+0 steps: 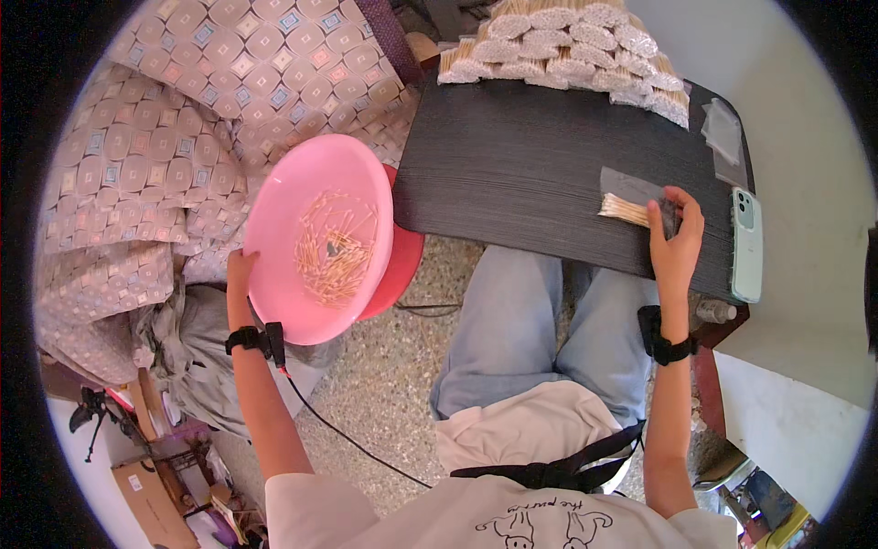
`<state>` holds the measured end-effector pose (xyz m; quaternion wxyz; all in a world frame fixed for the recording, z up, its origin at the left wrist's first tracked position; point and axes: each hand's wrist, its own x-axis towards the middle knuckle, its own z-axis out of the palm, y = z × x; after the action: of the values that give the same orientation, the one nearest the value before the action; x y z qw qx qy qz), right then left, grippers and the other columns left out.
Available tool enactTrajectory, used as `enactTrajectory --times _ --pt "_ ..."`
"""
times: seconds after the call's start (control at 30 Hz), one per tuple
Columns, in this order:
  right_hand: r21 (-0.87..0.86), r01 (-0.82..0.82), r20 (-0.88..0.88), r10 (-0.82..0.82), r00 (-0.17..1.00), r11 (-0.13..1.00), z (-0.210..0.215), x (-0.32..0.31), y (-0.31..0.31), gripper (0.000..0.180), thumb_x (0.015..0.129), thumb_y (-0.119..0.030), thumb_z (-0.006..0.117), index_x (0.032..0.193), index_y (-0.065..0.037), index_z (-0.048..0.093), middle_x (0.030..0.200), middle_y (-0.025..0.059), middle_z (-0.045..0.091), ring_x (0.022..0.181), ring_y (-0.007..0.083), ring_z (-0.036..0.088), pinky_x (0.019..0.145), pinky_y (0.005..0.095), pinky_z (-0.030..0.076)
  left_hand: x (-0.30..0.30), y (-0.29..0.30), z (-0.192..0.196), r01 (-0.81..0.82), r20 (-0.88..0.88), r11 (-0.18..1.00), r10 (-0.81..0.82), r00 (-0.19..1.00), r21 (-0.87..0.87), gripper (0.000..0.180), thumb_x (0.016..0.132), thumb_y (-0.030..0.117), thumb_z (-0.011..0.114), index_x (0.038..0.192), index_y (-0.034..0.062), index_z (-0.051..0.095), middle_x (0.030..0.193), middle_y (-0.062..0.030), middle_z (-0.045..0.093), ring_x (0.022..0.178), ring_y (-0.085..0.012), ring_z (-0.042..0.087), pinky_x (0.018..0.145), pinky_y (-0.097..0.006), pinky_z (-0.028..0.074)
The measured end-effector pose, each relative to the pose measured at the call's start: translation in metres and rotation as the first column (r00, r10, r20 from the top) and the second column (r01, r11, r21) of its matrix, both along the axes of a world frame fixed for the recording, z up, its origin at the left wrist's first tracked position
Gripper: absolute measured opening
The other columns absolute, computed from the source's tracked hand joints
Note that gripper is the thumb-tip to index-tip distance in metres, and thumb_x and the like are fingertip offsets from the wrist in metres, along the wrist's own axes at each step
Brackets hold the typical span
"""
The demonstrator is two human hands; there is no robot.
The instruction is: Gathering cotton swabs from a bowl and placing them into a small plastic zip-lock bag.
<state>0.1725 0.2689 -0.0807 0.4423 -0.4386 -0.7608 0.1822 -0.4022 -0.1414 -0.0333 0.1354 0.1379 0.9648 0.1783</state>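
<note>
1. Nearest the camera, a pale shirt [402, 514] is seen, with the table [512, 165] beyond.
2. The pink basin [271, 215] of loose swabs [335, 265] is gripped at its rim by the left hand [241, 271].
3. A swab bundle [624, 209] is laid on the table, on or in a clear bag [631, 183], by the right hand [679, 236] — whether it is pinched cannot be told.
4. Bagging appears to be in hand — next, a secure pinch on the bag would be called for.
</note>
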Motion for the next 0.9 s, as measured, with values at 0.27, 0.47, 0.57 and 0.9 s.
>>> enactTrajectory --times 0.27,0.47,0.57,0.9 --pt "0.013 -0.005 0.040 0.005 0.999 1.000 0.002 0.002 -0.001 0.027 0.082 -0.020 0.065 0.101 -0.003 0.057 0.098 0.0122 0.058 0.096 0.0293 0.052 0.085 0.0388 0.040 0.040 -0.007 0.031 0.170 -0.374 0.911 -0.018 0.927 0.377 0.030 0.090 0.016 0.053 0.108 -0.0076 0.054 0.094 -0.0084 0.061 0.081 -0.0132 0.057 0.070 -0.026 0.046" --pt "0.030 -0.002 0.053 0.000 0.999 1.000 0.000 0.003 0.001 0.023 0.083 -0.019 0.064 0.099 -0.003 0.058 0.097 0.0123 0.058 0.095 0.0301 0.052 0.086 0.0391 0.040 0.066 0.002 0.063 0.302 -0.592 0.876 -0.023 0.806 0.377 0.040 0.091 0.024 0.056 0.115 -0.0074 0.051 0.107 -0.0134 0.057 0.098 -0.0170 0.055 0.082 -0.028 0.046" --pt "0.027 -0.006 0.070 0.004 0.998 1.000 0.000 0.003 0.001 0.021 0.083 -0.018 0.063 0.097 -0.003 0.059 0.097 0.0121 0.059 0.095 0.0304 0.052 0.086 0.0393 0.039 0.069 0.002 0.065 0.301 -0.555 0.872 -0.042 0.831 0.385 0.040 0.090 0.023 0.057 0.116 -0.0066 0.052 0.107 -0.0127 0.057 0.100 -0.0170 0.054 0.082 -0.028 0.046" --pt "0.070 -0.072 0.044 0.069 0.997 0.995 0.007 -0.004 -0.001 0.016 0.083 -0.016 0.062 0.093 -0.004 0.060 0.096 0.0109 0.060 0.094 0.0297 0.052 0.086 0.0381 0.038 -0.003 -0.039 0.017 0.088 -0.221 0.926 -0.006 0.975 0.367 0.036 0.088 0.018 0.058 0.114 -0.0060 0.055 0.100 -0.0070 0.060 0.086 -0.0135 0.055 0.075 -0.028 0.046"
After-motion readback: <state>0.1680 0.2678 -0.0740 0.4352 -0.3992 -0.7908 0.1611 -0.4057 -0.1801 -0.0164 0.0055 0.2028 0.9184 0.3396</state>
